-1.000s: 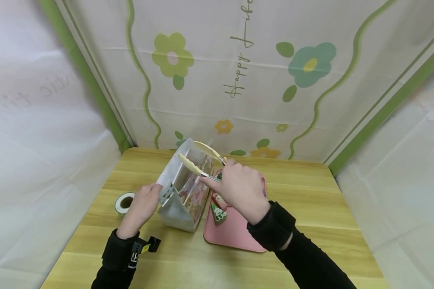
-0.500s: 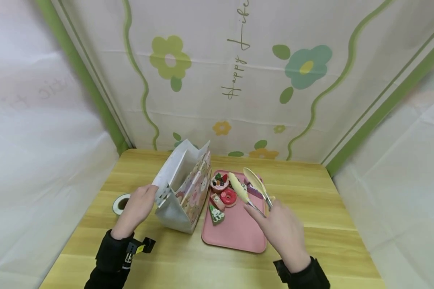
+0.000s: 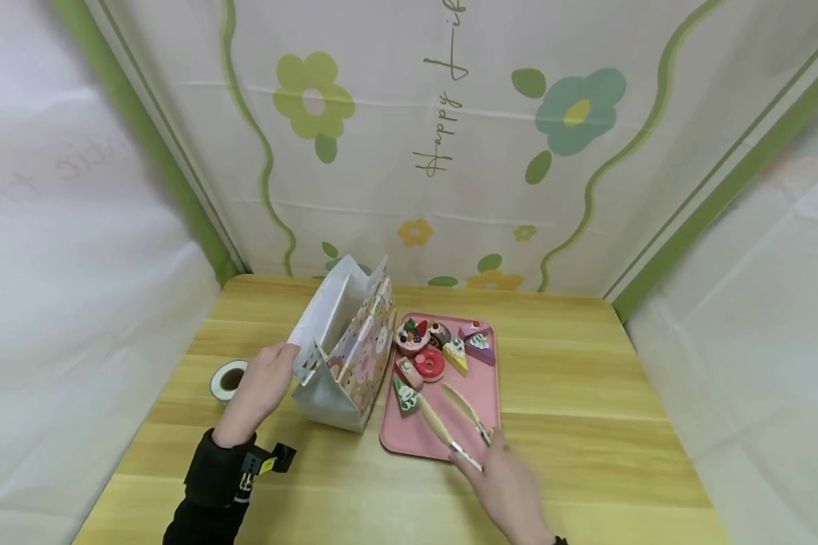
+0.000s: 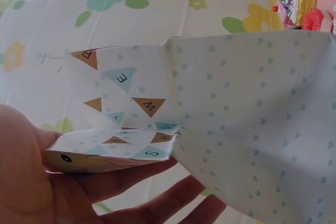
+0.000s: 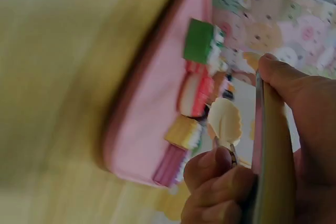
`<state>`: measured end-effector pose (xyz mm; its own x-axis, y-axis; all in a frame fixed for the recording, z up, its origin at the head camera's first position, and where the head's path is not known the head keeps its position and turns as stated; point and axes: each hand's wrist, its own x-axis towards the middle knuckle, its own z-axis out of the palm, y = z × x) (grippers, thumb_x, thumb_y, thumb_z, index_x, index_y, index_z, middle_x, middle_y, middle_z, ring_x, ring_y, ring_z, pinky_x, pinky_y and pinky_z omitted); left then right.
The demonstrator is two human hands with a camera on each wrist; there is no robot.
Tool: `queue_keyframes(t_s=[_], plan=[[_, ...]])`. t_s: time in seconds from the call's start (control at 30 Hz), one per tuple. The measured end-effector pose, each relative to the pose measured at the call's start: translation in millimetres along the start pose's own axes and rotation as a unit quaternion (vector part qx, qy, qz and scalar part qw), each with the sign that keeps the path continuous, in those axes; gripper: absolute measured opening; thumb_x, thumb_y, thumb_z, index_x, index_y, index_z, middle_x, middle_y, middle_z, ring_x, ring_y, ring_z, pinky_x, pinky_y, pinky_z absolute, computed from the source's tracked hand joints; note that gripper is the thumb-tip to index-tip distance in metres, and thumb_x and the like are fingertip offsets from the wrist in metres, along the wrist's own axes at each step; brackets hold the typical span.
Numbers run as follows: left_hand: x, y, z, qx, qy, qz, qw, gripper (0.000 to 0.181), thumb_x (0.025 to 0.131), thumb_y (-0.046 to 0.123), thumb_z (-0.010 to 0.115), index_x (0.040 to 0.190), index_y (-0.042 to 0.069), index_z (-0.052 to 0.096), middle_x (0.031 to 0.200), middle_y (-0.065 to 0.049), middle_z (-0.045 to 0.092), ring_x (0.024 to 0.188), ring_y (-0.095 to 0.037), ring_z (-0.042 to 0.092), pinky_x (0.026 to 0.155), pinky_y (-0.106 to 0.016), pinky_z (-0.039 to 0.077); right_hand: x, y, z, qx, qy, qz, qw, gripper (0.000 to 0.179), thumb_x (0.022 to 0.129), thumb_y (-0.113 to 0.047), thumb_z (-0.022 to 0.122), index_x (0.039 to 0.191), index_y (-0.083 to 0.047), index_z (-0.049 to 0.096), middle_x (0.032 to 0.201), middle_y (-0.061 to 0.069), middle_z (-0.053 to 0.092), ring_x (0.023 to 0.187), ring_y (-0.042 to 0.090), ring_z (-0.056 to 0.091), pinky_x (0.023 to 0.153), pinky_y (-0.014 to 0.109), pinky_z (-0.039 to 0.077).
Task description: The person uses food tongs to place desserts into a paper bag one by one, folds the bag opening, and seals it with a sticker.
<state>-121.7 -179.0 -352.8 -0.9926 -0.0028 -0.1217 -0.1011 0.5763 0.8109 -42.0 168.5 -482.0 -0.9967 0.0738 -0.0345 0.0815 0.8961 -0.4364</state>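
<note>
Gripping the folded rim of the paper bag [image 3: 371, 359] between the thumb and fingers of the left hand [image 3: 264, 382], just beside the left edge of the pink tray [image 3: 439, 443]. Pinching the tongs [image 3: 439, 425] in the right hand [image 3: 510, 484], tips apart with nothing between, over the tray's front half, near the green cake slice [image 3: 406, 398] by the left edge; impossible to tell whether touching it.

Possibly shoving that slice against the raised edge, or into the cream-topped pink piece [image 3: 409, 373], with a badly placed tip. Likely to slip off smooth, wedge-shaped sides if squeezing off-centre. Perhaps creasing or tipping the thin-walled bag with too hard a pull at the rim.

Animal-printed paper on one panel, small blue hearts on another; scalloped cream tips on shiny metal arms; rounded tray corners. Clustered toward the tray's far edge: glossy red doughnut [image 3: 429, 365], fruit-topped round cake [image 3: 411, 337], yellow wedge [image 3: 455, 356] and purple wedge [image 3: 479, 348], all seemingly rigid and moulded. Near the wood-grained worktop's [image 3: 579, 363] left edge, a hollow-cored white roll [image 3: 216, 384].
</note>
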Motion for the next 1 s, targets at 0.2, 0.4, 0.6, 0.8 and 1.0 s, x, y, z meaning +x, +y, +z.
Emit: queue_keyframes(t_s=[0.2,0.4,0.6,0.8,1.0], plan=[[2.1,-1.7,-1.0,0.000,0.005,0.004,1.0000,0.040,0.107,0.030,0.028,0.085,0.002,0.048,0.066,-0.007,0.032,0.056,-0.021,0.031,0.058,-0.035,0.028,-3.4,-0.4,22.4,0.012,0.012,-0.038,0.9991,0.080,0.083,-0.059,0.070,0.123,0.007,0.049,0.074,0.004,0.053,0.060,0.017,0.054,0.046,0.038,0.042],[2.6,-3.8,-1.7,-0.023,-0.002,0.003,0.9997,0.041,0.107,0.029,0.029,0.089,-0.001,0.051,0.065,-0.006,0.029,0.055,-0.019,0.028,0.056,-0.034,0.028,0.6,-1.3,33.1,-0.016,0.010,-0.053,0.9984,0.076,0.081,-0.055,0.074,0.122,0.005,0.052,0.077,0.006,0.053,0.057,0.012,0.049,0.044,0.031,0.039],[1.5,-3.8,-1.5,-0.027,-0.008,-0.002,0.9996,0.044,0.107,0.032,0.028,0.098,-0.002,0.055,0.065,-0.005,0.027,0.054,-0.018,0.026,0.056,-0.034,0.027,4.3,-2.7,38.6,-0.046,0.023,-0.064,0.9966,0.070,0.082,-0.057,0.073,0.114,0.002,0.055,0.071,0.001,0.049,0.053,0.011,0.044,0.043,0.030,0.037],[0.5,-2.1,-1.7,-0.028,-0.009,-0.006,0.9996,0.047,0.107,0.033,0.028,0.113,-0.002,0.058,0.067,-0.006,0.031,0.056,-0.019,0.029,0.056,-0.035,0.029,6.3,-3.8,40.3,-0.080,0.024,-0.080,0.9933,0.063,0.081,-0.061,0.071,0.101,-0.003,0.055,0.062,-0.001,0.042,0.045,0.012,0.038,0.039,0.030,0.032],[1.7,-1.7,0.5,-0.030,-0.005,0.005,0.9995,0.042,0.107,0.029,0.029,0.086,-0.002,0.049,0.066,-0.006,0.029,0.056,-0.019,0.028,0.057,-0.034,0.028,7.0,-3.7,46.1,-0.100,0.038,-0.095,0.9897,0.064,0.079,-0.062,0.072,0.097,-0.003,0.054,0.059,-0.001,0.041,0.042,0.012,0.037,0.037,0.030,0.032]])
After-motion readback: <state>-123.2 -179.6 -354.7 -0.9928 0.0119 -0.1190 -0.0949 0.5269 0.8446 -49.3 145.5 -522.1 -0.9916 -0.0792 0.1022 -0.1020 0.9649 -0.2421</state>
